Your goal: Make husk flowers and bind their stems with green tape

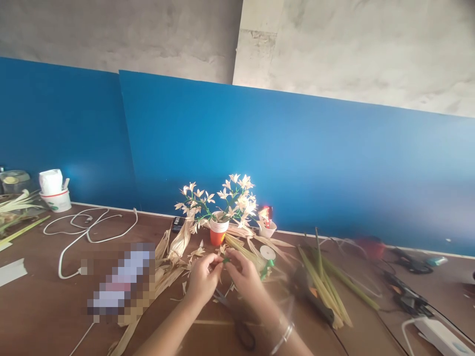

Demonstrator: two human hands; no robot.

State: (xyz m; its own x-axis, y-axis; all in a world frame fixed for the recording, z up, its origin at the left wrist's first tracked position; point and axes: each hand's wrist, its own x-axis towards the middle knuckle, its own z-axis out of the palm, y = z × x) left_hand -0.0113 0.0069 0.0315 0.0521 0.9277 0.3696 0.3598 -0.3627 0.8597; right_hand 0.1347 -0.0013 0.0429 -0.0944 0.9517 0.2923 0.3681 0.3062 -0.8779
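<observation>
My left hand [203, 278] and my right hand [243, 273] meet at the middle of the table, fingertips pinched together. Between them shows a small green piece [225, 260], like tape or a wrapped stem; most of it is hidden by the fingers. Just beyond stands an orange and white stack of paper cups [218, 231] holding pale husk flowers [243, 198] on green stems. A white roll [267, 252] lies right of my right hand, with green tape [266, 270] beside it. Under my wrists lie scissors [243, 329], partly covered and blurred.
Dry corn husks [174, 269] spread to the left, near a pixelated phone-like object [120, 284]. A white cable [76, 235] and a white tub [56, 200] are further left. To the right are green-yellow stalks [326, 289], a dark glue-gun-like tool [309, 291] and a power strip [441, 336]. A blue partition [278, 148] stands behind.
</observation>
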